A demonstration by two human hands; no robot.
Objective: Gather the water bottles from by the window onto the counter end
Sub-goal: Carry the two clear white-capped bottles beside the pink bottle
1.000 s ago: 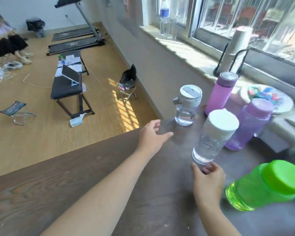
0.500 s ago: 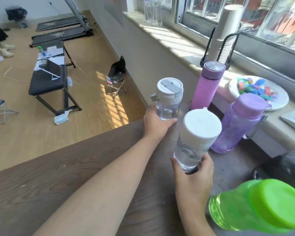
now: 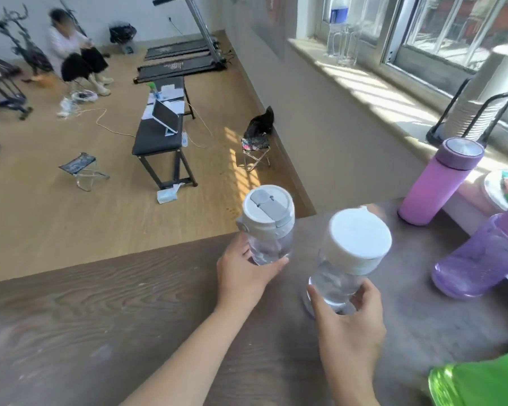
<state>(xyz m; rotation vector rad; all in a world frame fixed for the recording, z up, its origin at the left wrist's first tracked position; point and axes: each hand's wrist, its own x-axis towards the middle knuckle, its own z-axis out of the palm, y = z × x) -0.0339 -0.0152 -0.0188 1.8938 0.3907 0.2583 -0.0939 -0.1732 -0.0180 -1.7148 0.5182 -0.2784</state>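
Observation:
My left hand [image 3: 244, 273] grips the base of a clear bottle with a grey flip lid [image 3: 269, 221], held at the far edge of the dark wood counter [image 3: 100, 332]. My right hand [image 3: 349, 326] grips a clear bottle with a round white cap [image 3: 352, 250], tilted a little and lifted just off the counter. A pink flask with a purple lid [image 3: 437, 183] stands by the window sill. A translucent purple bottle [image 3: 481, 259] stands at the right. A green bottle [image 3: 481, 382] shows at the bottom right corner.
A stack of paper cups in a black wire holder [image 3: 478, 101] and a plate with coloured bits [image 3: 502, 186] sit on the sill. Clear jugs [image 3: 343, 45] stand farther along it. Beyond the counter edge the floor drops away, with a bench, stools and a seated person.
Both hands closed on the clear bottles and moved them left and toward me, away from the window. The view swung left.

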